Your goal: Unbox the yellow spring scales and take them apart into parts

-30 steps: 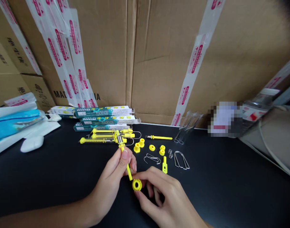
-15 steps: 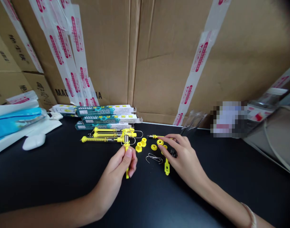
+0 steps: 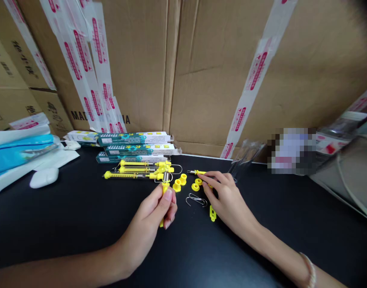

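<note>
The left hand [image 3: 147, 226] grips a yellow plastic rod [image 3: 164, 190] upright, steadying it, while the half-curled right hand [image 3: 225, 196] sits just beside yellow rings [image 3: 195, 187] on the black counter [image 3: 261, 228] (whether it holds anything, I cannot tell).

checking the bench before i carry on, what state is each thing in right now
left hand: closed around a yellow spring scale
right hand: half open, beside a yellow rod
other spring scales: lying flat, side by side
printed cartons: stacked flat, shut
wire hooks: loose on the bench
</note>
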`<state>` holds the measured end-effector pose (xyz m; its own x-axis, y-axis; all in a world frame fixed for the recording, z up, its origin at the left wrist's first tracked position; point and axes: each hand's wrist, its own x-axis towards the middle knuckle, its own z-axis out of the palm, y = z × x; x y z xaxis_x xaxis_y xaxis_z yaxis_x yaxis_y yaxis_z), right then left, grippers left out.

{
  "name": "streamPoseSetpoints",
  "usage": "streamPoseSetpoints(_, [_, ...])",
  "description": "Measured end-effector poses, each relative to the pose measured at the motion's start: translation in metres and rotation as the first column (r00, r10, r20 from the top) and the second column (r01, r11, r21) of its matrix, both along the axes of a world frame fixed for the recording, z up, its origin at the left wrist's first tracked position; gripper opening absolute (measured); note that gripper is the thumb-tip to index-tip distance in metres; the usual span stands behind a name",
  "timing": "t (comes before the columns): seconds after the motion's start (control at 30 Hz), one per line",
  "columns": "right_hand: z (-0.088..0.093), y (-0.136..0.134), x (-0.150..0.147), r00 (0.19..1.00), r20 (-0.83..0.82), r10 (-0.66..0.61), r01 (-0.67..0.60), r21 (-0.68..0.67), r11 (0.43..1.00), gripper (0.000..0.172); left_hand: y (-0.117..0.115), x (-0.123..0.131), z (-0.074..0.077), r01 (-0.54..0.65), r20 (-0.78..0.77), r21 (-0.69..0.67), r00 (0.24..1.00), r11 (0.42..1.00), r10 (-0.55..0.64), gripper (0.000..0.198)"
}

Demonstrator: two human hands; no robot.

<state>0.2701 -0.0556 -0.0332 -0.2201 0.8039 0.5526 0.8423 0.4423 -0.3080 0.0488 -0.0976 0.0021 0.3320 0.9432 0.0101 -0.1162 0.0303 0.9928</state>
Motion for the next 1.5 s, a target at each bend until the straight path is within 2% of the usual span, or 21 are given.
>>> streamPoseSetpoints(0.33, [0.006,-0.006,-0.002,0.997,-0.034,0.066,-0.067,-0.035,0.997,0.028,-0.003,-0.003,-0.001,0.041,-0.002,-0.048,0.999,0.998,-0.041,0.042])
streamPoseSetpoints(0.5, [0.008,-0.013,-0.002,0.992,-0.073,0.1,-0.103,-0.04,0.994,0.026,-0.004,-0.003,0.0,0.056,-0.048,-0.003,0.997,0.998,-0.056,0.04])
streamPoseSetpoints(0.6, [0.013,-0.019,-0.003,0.98,-0.15,0.13,-0.132,-0.001,0.991,0.024,-0.005,-0.003,0.001,0.084,-0.119,0.044,0.99,0.996,-0.078,0.04])
streamPoseSetpoints(0.67, [0.019,-0.027,-0.007,0.953,-0.255,0.162,-0.162,0.024,0.987,0.024,-0.005,-0.003,0.001,0.119,-0.187,0.088,0.977,0.989,-0.101,0.04])
streamPoseSetpoints(0.73, [0.025,-0.038,-0.013,0.894,-0.391,0.219,-0.238,0.0,0.971,0.026,-0.006,-0.003,0.002,0.165,-0.255,0.13,0.958,0.978,-0.128,0.04])
streamPoseSetpoints(0.83, [0.028,-0.056,-0.026,0.789,-0.54,0.294,-0.414,-0.112,0.903,0.032,-0.006,-0.002,0.003,0.197,-0.302,0.157,0.942,0.968,-0.143,0.039])
streamPoseSetpoints(0.9, [0.026,-0.064,-0.033,0.74,-0.625,0.249,-0.453,-0.188,0.871,0.034,-0.007,-0.002,0.004,0.199,-0.31,0.153,0.94,0.968,-0.144,0.039])
streamPoseSetpoints(1.0, [0.021,-0.065,-0.036,0.689,-0.71,0.143,-0.443,-0.257,0.859,0.026,-0.007,-0.002,0.003,0.188,-0.321,0.151,0.938,0.971,-0.132,0.04])
streamPoseSetpoints(1.1, [0.019,-0.062,-0.035,0.689,-0.717,0.102,-0.395,-0.254,0.883,0.022,-0.007,-0.003,0.002,0.149,-0.327,0.143,0.94,0.978,-0.096,0.038])
streamPoseSetpoints(1.23, [0.021,-0.063,-0.033,0.698,-0.71,0.096,-0.31,-0.179,0.934,0.018,-0.008,-0.003,0.002,0.156,-0.392,0.217,0.918,0.964,-0.061,0.033])
streamPoseSetpoints(1.37, [0.023,-0.066,-0.032,0.687,-0.718,0.107,-0.275,-0.121,0.954,0.012,-0.008,-0.004,0.004,0.186,-0.468,0.293,0.883,0.938,-0.029,0.03])
streamPoseSetpoints(1.5, [0.025,-0.066,-0.029,0.753,-0.647,0.119,-0.272,-0.143,0.952,0.016,-0.011,-0.005,0.003,0.206,-0.544,0.365,0.838,0.908,0.029,0.025])
